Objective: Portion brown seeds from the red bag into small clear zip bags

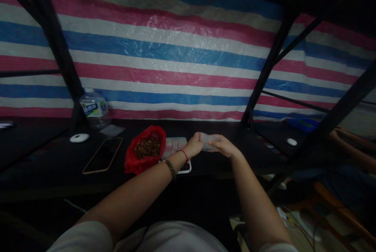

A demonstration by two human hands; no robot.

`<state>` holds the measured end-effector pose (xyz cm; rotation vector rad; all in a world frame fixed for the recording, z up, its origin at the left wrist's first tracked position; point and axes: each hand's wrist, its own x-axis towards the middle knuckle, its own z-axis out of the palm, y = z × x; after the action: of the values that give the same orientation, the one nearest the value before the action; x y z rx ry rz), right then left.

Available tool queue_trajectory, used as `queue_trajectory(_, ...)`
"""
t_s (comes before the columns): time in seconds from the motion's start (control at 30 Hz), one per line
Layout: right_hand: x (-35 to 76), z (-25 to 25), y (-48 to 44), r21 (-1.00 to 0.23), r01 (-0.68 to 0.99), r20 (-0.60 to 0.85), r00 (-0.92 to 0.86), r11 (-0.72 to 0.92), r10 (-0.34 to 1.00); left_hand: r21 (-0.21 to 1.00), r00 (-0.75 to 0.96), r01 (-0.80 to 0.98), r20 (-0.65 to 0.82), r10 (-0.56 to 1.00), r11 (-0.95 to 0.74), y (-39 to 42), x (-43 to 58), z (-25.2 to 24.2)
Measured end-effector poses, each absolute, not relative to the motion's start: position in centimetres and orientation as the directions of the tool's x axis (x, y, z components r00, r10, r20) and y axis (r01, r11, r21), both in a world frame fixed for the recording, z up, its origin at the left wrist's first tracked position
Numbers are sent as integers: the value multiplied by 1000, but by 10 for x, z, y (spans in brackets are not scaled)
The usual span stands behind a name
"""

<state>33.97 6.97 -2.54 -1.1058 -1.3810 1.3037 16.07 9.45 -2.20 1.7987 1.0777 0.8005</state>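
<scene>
Both my hands are held together over the dark table, right of the red bag. My left hand (195,145), with a bracelet and a red cord at its wrist, is closed on one side of a small translucent plastic bag (208,140). On the other side, the fingers of my right hand (223,145) grip the same bag. Whether anything is inside it I cannot tell. Left of my hands lies an open red plastic bag (131,157) full of brown dried bits (148,147). A clear plastic container (168,147) and a white-rimmed tray (189,166) are partly hidden behind my left forearm.
On the left of the table (217,167) are a phone (103,155), a white oval object (79,138), a large clear bottle (94,111) and flat clear plastic (112,130). Dark metal posts (266,73) frame a striped sheet (164,56). Another person's arm (349,148) is at right.
</scene>
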Motion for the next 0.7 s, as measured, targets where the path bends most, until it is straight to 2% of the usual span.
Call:
queue_trajectory(0.17,357,-40,80,-975,169,124,-133,146,983,805,470,493,74,880,-331,96,160,-21)
queue_trajectory(0.4,371,-59,84,-949,314,-29,-185,31,982,652,539,627,34,841,-428,95,158,-23)
queue_trajectory(0.53,371,-60,85,-936,350,-40,-235,46,971,579,562,664,32,827,-473,93,162,-22)
queue_trajectory(0.7,367,-52,82,-929,367,-21,-194,52,981,551,562,663,79,823,-506,89,158,-15)
